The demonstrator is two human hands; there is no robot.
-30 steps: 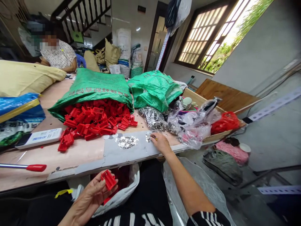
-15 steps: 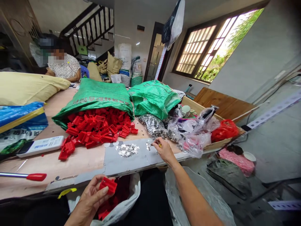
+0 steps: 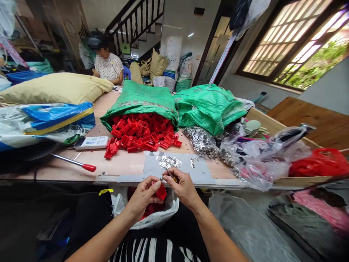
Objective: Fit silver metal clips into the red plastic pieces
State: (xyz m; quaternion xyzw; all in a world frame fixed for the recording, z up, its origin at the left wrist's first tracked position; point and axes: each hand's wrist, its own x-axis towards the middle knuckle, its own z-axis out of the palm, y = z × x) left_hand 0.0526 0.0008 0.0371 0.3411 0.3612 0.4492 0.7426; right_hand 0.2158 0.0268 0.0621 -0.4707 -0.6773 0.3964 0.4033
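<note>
My left hand [image 3: 145, 194] grips a red plastic part [image 3: 161, 192] above an open white sack [image 3: 171, 209] with red parts inside. Close against it, my right hand [image 3: 181, 185] pinches a small tool with a yellow handle [image 3: 173, 178], its thin tip pointing up and left. A tiny metal piece seems to lie between the fingertips of both hands, too small to make out. Just beyond, small silvery pieces [image 3: 169, 161] lie in a pile on a grey sheet [image 3: 203, 173], with a smaller group to the right.
Red parts [image 3: 141, 133] spill from a green sack [image 3: 147, 96]. A white box [image 3: 91, 143] and a red-tipped rod [image 3: 88, 167] lie left. Bags of metal pieces [image 3: 201, 142] and a crowded wooden tray [image 3: 300, 181] stand right. A person [image 3: 109, 67] sits across the table.
My right hand has come back from the small metal pieces to meet my left hand at the red part. The view has shifted, showing more of the table's left side.
</note>
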